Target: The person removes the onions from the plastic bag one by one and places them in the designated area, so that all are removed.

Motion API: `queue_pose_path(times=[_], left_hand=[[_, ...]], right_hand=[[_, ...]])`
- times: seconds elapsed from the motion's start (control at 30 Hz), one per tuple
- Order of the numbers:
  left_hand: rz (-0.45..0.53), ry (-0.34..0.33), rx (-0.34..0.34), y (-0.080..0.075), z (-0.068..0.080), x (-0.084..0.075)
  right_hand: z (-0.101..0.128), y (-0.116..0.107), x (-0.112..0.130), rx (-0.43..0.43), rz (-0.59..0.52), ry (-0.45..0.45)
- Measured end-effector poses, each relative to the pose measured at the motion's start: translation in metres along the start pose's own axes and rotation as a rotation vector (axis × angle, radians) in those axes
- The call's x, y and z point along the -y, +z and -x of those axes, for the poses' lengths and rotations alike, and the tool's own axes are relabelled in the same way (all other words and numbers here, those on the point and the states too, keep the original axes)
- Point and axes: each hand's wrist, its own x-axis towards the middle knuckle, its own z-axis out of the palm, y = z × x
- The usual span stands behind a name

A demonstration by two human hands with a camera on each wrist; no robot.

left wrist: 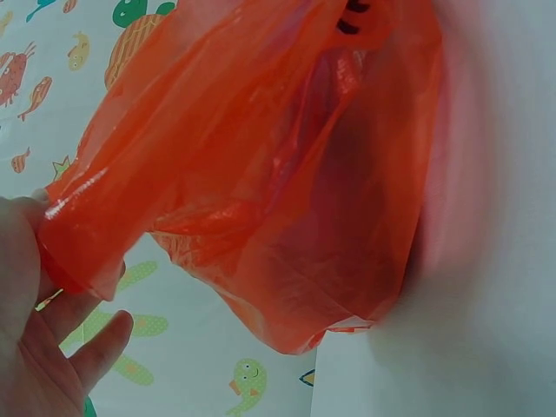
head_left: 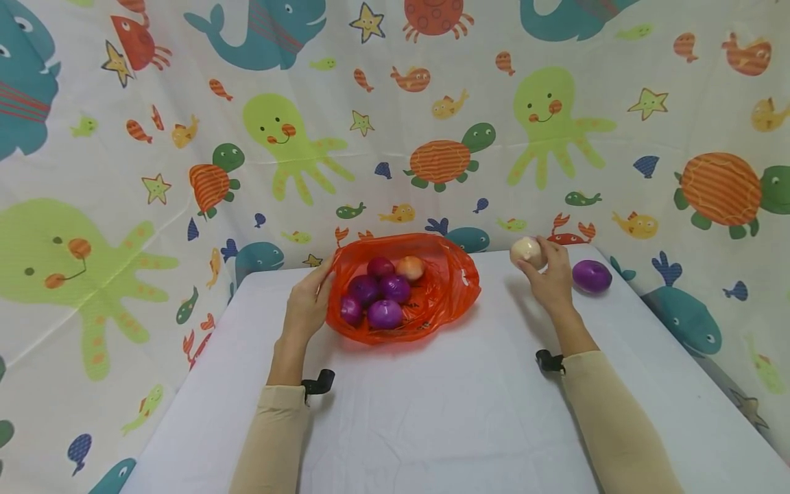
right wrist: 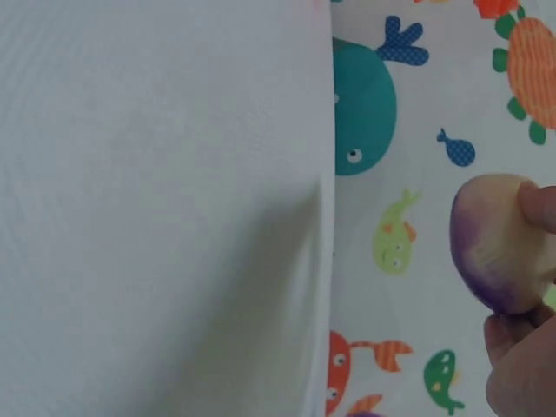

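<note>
My left hand (head_left: 308, 302) grips the left rim of a red plastic bag (head_left: 457, 281), which stands with its mouth open toward me. In the left wrist view, the bag's edge (left wrist: 87, 234) lies between the thumb and fingers. Inside the bag are several purple round vegetables (head_left: 385, 314) and one orange-tan one (head_left: 410, 268). My right hand (head_left: 553, 281) pinches a cream turnip (head_left: 526, 253) between thumb and fingertips, raised above the table; its purple side (right wrist: 482, 261) shows in the right wrist view. Just right of that hand, a purple oval vegetable (head_left: 592, 276) lies on the table.
A white cloth covers the table (head_left: 432, 412). Behind it and along its sides hangs a curtain (head_left: 382, 89) printed with sea animals. Each wrist carries a small black camera, one on the left (head_left: 318, 382) and one on the right (head_left: 549, 361).
</note>
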Motion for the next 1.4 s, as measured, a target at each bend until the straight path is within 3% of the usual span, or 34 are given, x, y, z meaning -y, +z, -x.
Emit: queue_pose_path(times=[0.53, 0.87, 1.4], left_hand=[[-0.011, -0.014, 0.001, -0.003, 0.004, 0.001], [-0.015, -0.009, 0.001, -0.003, 0.003, 0.002], [0.002, -0.005, 0.003, -0.003, 0.001, 0.000]], right_hand=[[-0.002, -0.023, -0.001, 0.080, 0.054, 0.207], [-0.003, -0.032, -0.014, 0.132, 0.209, 0.188], [-0.003, -0.037, -0.019, 0.207, 0.268, 0.216]])
